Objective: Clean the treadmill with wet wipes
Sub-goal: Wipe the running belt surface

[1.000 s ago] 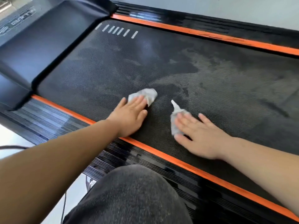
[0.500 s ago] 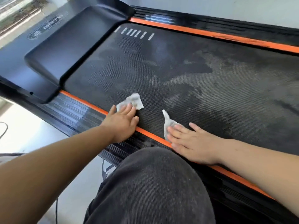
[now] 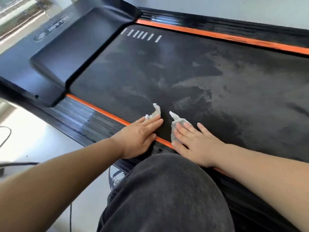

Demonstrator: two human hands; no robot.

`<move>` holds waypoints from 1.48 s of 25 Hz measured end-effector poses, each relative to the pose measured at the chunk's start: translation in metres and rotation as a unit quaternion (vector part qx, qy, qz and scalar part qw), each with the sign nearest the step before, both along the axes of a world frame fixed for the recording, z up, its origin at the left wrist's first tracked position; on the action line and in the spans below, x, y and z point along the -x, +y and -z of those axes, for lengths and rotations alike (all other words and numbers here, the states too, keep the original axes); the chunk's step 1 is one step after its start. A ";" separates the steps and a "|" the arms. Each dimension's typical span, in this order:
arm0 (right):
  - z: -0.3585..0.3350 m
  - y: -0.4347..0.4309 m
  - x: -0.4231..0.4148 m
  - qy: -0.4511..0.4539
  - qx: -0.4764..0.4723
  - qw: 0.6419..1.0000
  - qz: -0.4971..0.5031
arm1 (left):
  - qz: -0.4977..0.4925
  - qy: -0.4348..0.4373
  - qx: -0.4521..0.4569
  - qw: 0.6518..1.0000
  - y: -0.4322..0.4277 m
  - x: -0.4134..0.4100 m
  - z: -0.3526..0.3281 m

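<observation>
The treadmill's black belt [image 3: 209, 77] shows damp dark swaths and dusty pale patches. My left hand [image 3: 138, 137] lies flat with straight fingers over the near orange stripe [image 3: 100, 108], pressing a crumpled white wet wipe [image 3: 155, 112] that sticks out past the fingertips. My right hand [image 3: 194, 143] lies flat just beside it, fingers spread, pressing a second wet wipe [image 3: 174, 127] under the thumb side, its twisted tip pointing away. The two hands are a few fingers' widths apart.
The black motor cover [image 3: 70, 52] rises at the left end of the belt. A ribbed black side rail [image 3: 80, 118] runs along the near edge. My knee in dark trousers [image 3: 167, 195] fills the bottom centre. Cables [image 3: 6, 136] lie on the pale floor at left.
Both hands slid their wipes back toward the near edge of the belt and drew closer together. The left wipe has bunched up more under the fingers.
</observation>
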State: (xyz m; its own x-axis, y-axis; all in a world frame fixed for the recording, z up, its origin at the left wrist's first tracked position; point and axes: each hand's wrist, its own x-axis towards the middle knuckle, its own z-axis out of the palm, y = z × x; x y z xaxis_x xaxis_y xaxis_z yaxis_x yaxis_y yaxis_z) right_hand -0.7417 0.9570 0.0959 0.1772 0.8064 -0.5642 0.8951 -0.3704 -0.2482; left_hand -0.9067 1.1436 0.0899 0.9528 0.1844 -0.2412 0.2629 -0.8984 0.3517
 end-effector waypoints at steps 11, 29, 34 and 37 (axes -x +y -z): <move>0.013 0.116 -0.002 0.006 -0.028 1.000 0.004 | -0.026 0.059 -0.094 0.994 0.020 0.003 0.006; 0.016 0.105 -0.007 -0.005 -0.029 0.999 0.026 | -0.189 0.077 -0.111 0.973 0.057 0.002 0.011; 0.016 0.056 -0.080 -0.118 0.019 0.959 0.257 | -0.149 -0.048 -0.028 0.987 0.058 -0.030 0.003; 0.016 0.025 -0.107 -0.111 0.044 0.940 0.321 | -0.238 -0.106 -0.088 0.961 0.062 -0.035 0.004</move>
State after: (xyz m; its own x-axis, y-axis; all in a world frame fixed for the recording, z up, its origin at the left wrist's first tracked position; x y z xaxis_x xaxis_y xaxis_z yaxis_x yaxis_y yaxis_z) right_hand -0.6345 0.9819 0.0798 0.7321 0.4446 -0.5160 0.5060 -0.8622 -0.0249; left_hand -0.8720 1.2057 0.0857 0.7746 0.6319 0.0251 0.5980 -0.7447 0.2963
